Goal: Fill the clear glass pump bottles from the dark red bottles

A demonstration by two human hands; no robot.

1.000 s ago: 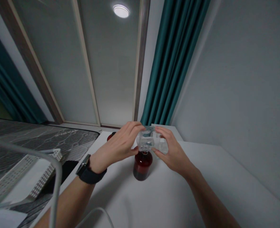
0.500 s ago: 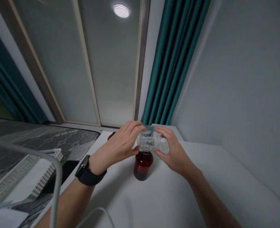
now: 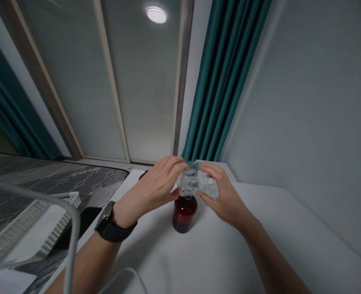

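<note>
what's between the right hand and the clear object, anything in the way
Nothing visible: the right hand has its fingers on the clear object, on its right side. The left hand holds the other side. The dark red bottle stands just below, not between them.

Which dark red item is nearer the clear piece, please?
The bottle seen below the clear piece; the other red item shows only partly, beyond the left hand.

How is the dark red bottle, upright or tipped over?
Upright. The dark red bottle stands base-down on the white table, its rounded shoulder above; a clear object overlaps its top.
</note>
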